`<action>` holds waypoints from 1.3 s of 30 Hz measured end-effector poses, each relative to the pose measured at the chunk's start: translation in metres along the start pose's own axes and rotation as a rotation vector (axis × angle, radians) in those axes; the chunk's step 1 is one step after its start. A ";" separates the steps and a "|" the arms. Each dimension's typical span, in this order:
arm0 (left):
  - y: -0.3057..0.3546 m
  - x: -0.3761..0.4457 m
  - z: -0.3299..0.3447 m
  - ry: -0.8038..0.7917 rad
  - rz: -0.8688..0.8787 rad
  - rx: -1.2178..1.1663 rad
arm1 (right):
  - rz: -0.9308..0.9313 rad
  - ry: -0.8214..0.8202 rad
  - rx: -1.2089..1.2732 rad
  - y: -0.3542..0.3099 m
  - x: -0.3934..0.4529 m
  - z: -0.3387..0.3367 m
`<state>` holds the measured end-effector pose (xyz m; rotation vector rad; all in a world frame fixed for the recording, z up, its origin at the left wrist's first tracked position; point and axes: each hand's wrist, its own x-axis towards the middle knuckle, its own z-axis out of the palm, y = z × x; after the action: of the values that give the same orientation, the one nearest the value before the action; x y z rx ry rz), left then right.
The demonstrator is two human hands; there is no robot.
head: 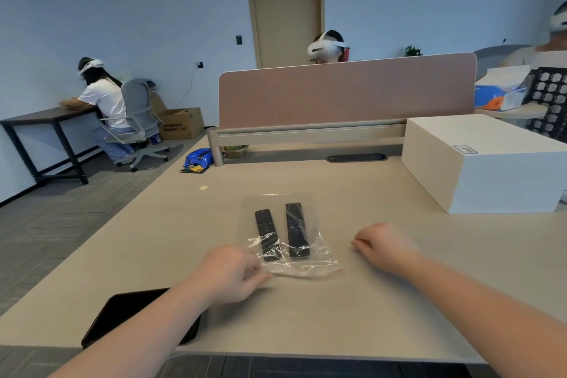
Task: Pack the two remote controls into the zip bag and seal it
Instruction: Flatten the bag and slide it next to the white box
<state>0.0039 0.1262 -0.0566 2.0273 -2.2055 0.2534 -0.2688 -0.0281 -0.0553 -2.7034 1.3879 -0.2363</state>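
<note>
Two black remote controls, a left one (265,233) and a right one (296,228), lie side by side and lengthwise inside a clear zip bag (310,267) on the beige desk. The bag's near end is crumpled and faces me. My left hand (228,273) rests on the near left corner of the bag, its fingers touching the plastic. My right hand (383,244) sits on the desk to the right of the bag, apart from it, with its fingers curled in and nothing in it.
A white box (484,163) stands at the right rear of the desk (368,316). A black flat object (129,313) lies at the near left edge under my left forearm. A pink divider panel (346,92) closes the far side. Other people sit beyond.
</note>
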 end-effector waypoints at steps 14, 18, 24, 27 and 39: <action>-0.015 0.056 0.003 -0.109 -0.780 -0.373 | 0.296 -0.156 0.648 -0.068 0.065 0.015; -0.018 0.071 0.011 -0.116 -0.808 -0.502 | 0.329 -0.105 0.743 -0.062 0.071 0.027; -0.004 0.096 0.026 -0.106 -0.696 -0.599 | 0.347 0.007 0.708 -0.029 0.077 0.029; 0.010 0.115 0.033 -0.103 -0.620 -0.563 | 0.391 0.055 0.707 -0.008 0.079 0.029; 0.064 0.217 0.066 -0.107 -0.362 -0.375 | 0.512 0.257 0.517 0.085 0.098 0.020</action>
<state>-0.0775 -0.0944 -0.0774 2.1984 -1.7221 -0.2909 -0.2768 -0.1568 -0.0786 -1.8874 1.7318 -0.7862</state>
